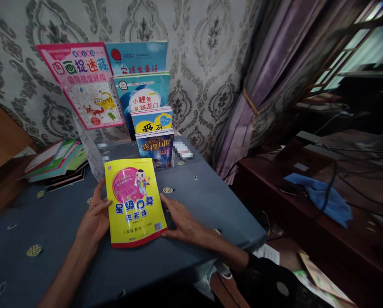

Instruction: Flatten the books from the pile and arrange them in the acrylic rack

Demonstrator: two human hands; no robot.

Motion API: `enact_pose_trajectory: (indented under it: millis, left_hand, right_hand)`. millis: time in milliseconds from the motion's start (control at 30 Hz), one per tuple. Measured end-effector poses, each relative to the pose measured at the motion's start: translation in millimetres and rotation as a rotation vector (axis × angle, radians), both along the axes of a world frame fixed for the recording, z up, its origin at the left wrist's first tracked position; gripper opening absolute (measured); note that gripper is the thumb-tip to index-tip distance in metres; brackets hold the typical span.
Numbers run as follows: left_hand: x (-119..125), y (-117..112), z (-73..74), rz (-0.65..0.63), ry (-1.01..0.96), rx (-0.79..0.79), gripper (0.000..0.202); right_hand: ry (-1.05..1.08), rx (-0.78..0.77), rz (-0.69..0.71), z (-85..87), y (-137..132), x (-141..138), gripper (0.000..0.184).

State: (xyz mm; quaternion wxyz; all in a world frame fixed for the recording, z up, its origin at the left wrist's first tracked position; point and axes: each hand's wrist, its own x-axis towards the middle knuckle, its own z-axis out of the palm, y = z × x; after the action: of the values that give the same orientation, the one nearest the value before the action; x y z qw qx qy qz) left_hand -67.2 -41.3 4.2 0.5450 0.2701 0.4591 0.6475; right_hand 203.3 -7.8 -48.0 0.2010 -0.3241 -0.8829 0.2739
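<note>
A yellow workbook (133,201) with a pink circle and a cartoon figure on its cover sits between both hands, low over the grey tablecloth (210,201). My left hand (93,216) grips its left edge, thumb on the cover. My right hand (181,220) holds the right edge near the lower corner, fingers curled under. Just behind it a clear tiered stand (92,149) displays several children's books: a pink one (84,83) at the upper left, blue ones (140,57) above, and a dark space-themed one (155,147) at the bottom.
A fanned pile of thin books (58,160) lies at the left. A wooden desk (307,205) with a blue cloth (322,194) and cables stands on the right, beside a purple curtain (258,98). Papers (319,278) lie on the floor.
</note>
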Motion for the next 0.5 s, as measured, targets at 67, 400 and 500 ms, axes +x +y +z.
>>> enact_pose_trajectory:
  millis: [67,400,500]
  left_hand:
    - [1.3,-0.1,2.9,-0.003,0.004,0.043,0.083]
    - [-2.7,2.1,0.6,0.048,-0.061,0.042,0.055]
    - [-4.4,3.7,1.9,0.052,-0.063,0.064,0.046]
  right_hand:
    - [0.066,-0.071,0.004,-2.0,1.5,-2.3,0.112]
    - [0.316,-0.588,0.057,-5.4,2.8,-0.4,0.034]
    - [0.374,-0.721,0.107,-2.9,2.7,-1.4,0.034]
